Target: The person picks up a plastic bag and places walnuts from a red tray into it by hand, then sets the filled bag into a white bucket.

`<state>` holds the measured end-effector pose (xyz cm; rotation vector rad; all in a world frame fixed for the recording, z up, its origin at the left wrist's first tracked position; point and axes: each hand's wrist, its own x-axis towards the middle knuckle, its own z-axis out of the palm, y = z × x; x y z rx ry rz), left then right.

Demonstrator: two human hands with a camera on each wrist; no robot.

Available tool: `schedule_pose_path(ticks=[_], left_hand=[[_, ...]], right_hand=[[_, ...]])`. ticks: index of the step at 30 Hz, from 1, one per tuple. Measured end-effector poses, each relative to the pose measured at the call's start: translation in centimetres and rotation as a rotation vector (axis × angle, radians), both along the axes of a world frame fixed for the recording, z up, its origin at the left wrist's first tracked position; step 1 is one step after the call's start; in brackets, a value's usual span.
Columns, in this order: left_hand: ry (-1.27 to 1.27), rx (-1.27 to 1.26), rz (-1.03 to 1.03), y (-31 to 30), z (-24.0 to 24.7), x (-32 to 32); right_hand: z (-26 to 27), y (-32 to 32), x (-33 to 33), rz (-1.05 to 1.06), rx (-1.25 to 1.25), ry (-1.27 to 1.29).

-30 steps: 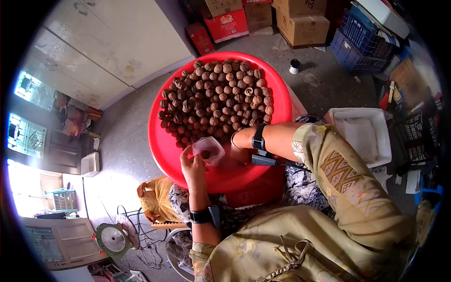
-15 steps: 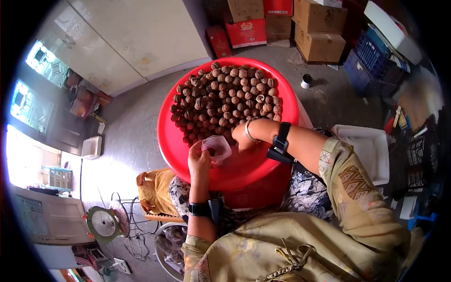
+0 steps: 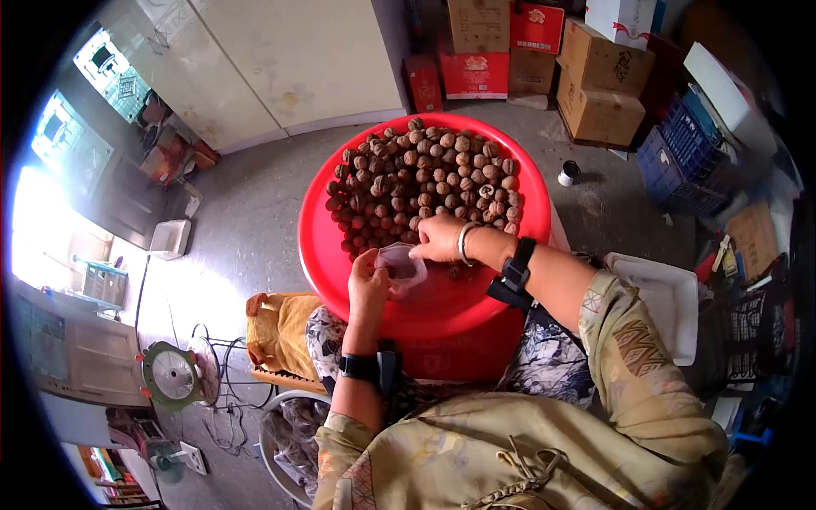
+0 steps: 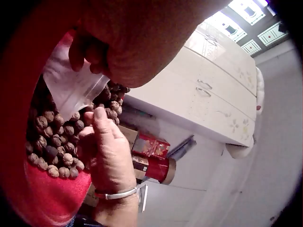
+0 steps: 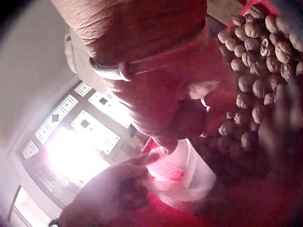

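Note:
My left hand [image 3: 367,287] pinches the rim of a clear plastic bag [image 3: 405,274], holding its mouth open over the near side of a red basin [image 3: 374,321]. My right hand [image 3: 442,239], with a bangle at the wrist, is at the bag's right edge, its fingertips pointing toward the mouth. In the right wrist view its fingers curl round a dark, round walnut [image 5: 187,118], mostly in shadow. Many loose walnuts [image 3: 416,174] cover the basin's far side. The left wrist view shows the bag [image 4: 71,90] hanging between both hands, close over the walnuts.
Cardboard boxes [image 3: 602,112] and red boxes [image 3: 474,75] are stacked at the back. A white tub [image 3: 667,297] and blue crates [image 3: 680,174] stand to the right. On the left are a fan [image 3: 170,376], cables and a yellow cloth [image 3: 289,333]. A small cup [image 3: 568,173] stands on the floor.
My right hand has come up from among the walnuts and moved left to the bag's mouth. The left hand keeps holding the bag. The head view has shifted, so the basin appears further right.

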<state>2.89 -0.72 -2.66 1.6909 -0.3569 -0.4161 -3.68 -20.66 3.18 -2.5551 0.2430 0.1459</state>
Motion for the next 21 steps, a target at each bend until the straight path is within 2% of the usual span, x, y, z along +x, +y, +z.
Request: schedule_pose_path(ticks=[3,5,9,12,15,18,20,21], left_hand=[[0.036,-0.009,0.015,-0.1,0.6,-0.3],[0.048,-0.002,0.005,-0.1,0.9,-0.3],[0.097,-0.048,0.01,-0.2,1.8,-0.6],[0.164,-0.041,0.027,-0.3,2.3,-0.9],[0.111,-0.002,-0.061,-0.6,1.4,-0.5],[0.065,0.072,-0.067,-0.7,1.9,-0.8],[0.06,0.03,-0.079,-0.7,2.0,-1.0],[0.063,0.026,-0.074,-0.7,2.2,-1.1]], right_hand=[[-1.3,0.9,0.4,0.037,-0.012,0.195],[-3.4,0.9,0.9,0.034,-0.016,0.161],[-0.4,1.2,0.5,0.084,0.023,0.115],[-0.8,0.7,0.6,0.147,0.047,0.104],[-2.3,0.2,0.6,0.225,0.061,0.017],[-0.6,0.3,0.4,0.16,-0.019,0.14],[0.9,0.3,0.5,-0.065,0.189,0.283],[0.5,0.0,0.7,-0.061,0.185,0.286]])
